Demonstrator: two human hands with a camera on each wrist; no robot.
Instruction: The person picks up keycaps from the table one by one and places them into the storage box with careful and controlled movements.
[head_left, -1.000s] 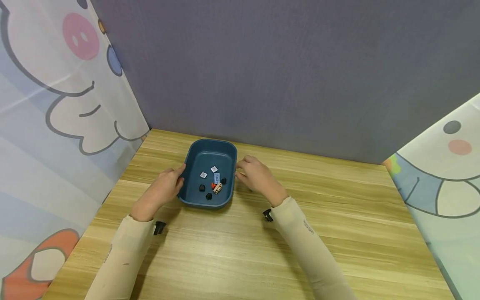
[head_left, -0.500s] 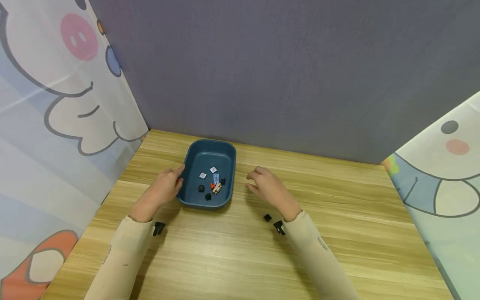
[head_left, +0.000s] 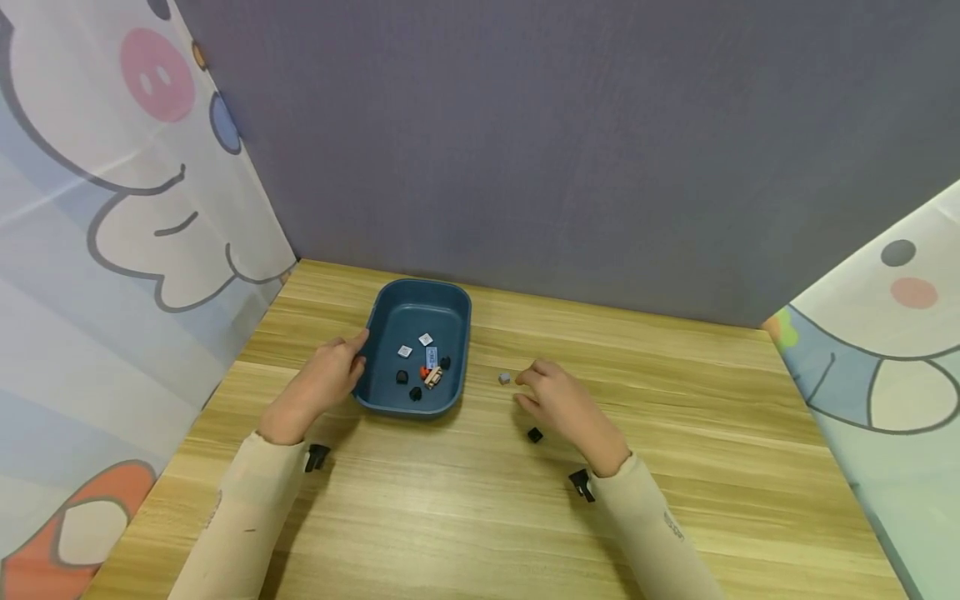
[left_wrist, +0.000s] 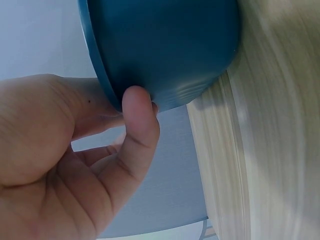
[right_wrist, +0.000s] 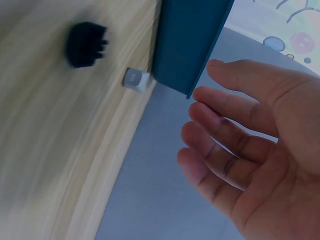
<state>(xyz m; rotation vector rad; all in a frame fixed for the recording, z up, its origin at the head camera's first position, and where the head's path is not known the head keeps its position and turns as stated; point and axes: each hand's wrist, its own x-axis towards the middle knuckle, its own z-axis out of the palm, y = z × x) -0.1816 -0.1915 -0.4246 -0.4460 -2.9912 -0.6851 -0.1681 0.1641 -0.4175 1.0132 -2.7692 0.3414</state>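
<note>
A dark blue tray [head_left: 382, 409] stands on the wooden table with several small pieces in it. My left hand [head_left: 324, 382] pinches its left rim; in the left wrist view a curled finger [left_wrist: 138, 120] presses the outer wall. To the right of the tray, my right hand [head_left: 564, 406] holds nothing, its fingers loosely bent and apart in the right wrist view. A small grey block [head_left: 504, 378] lies just left of those fingertips. Nearer the front is a small black block [head_left: 535, 435], which the right wrist view also shows, with prongs on one side.
Inside the tray lie two white square tiles [head_left: 405, 352], a light blue printed tile [head_left: 431, 357], a tan piece [head_left: 433, 377], an orange-red bit and several black pieces [head_left: 402, 377]. A grey panel [head_left: 525, 167] rises behind the table; printed cloths [head_left: 67, 292] hang at both sides.
My right hand has left the tray's right side and moved right and toward the front. The black block and then the grey block have come into view. The left hand keeps its place.
</note>
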